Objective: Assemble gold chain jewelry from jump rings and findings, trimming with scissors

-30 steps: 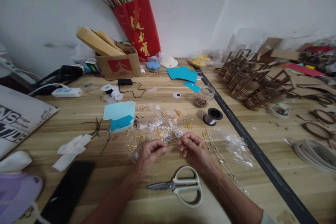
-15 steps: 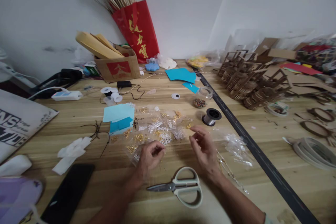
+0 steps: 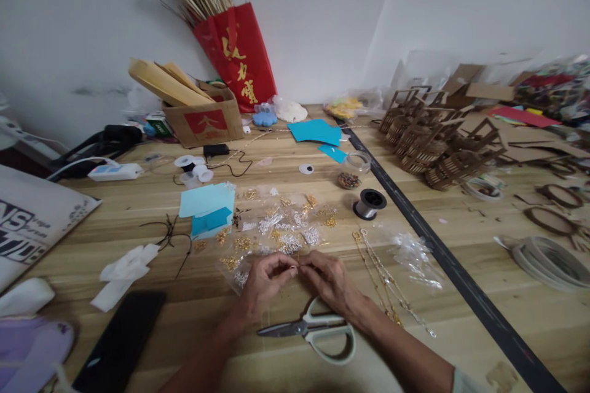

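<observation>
My left hand (image 3: 266,279) and my right hand (image 3: 329,277) meet fingertip to fingertip above the table, just in front of the small bags. Both are closed in a pinch around something too small to make out. Behind them lie clear bags of gold and silver jewelry findings (image 3: 289,244). A pair of scissors (image 3: 318,330) with pale handles rests below the hands, one handle partly covered by my right wrist. To the right, gold and silver bead chains (image 3: 380,267) lie stretched on the wood. A spool of thin wire (image 3: 370,204) stands beyond.
A black phone (image 3: 122,341) and crumpled white tissue (image 3: 126,273) are at the left. Blue paper sheets (image 3: 206,202) lie behind. Crumpled clear bags (image 3: 417,261) sit near a dark strip (image 3: 415,218) crossing the table. Brown wooden baskets (image 3: 426,141) stand at the right back.
My right hand has moved left from beside the chains and come together with my left hand, its fingers closing. The chains show more fully now. The view has shifted slightly.
</observation>
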The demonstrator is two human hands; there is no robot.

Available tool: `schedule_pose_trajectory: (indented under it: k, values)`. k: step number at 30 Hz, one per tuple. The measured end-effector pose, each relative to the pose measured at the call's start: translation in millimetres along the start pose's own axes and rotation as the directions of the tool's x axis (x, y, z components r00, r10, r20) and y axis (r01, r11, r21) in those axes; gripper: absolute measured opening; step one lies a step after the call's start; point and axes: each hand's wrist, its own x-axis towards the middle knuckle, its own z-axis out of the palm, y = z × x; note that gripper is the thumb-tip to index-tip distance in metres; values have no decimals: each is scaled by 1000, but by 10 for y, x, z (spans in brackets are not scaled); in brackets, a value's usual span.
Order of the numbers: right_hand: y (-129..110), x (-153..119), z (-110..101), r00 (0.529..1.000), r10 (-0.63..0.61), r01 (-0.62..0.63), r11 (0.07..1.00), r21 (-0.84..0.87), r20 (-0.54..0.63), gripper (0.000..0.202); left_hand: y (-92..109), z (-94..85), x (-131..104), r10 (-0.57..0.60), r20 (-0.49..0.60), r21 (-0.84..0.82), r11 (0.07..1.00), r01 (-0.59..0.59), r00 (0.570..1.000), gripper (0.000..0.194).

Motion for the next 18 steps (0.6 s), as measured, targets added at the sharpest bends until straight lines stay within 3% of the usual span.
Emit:
schedule_pose_trajectory:
  k: [6,13,18]
  values:
    - [-8,-19,7,997,67,-68,997,21,34,17,87,-13,9,-95,16,-127,987,97,995,15]
    - [-12,-29,48,998,57,-57,998,-14,-13,11,78,-2,16,-97,-17,-166,982,92,995,20]
    - [-4,-19,48,999,41,-42,998,-39,-36,10,84,-4,16,-100,17,-174,980,101,995,22]
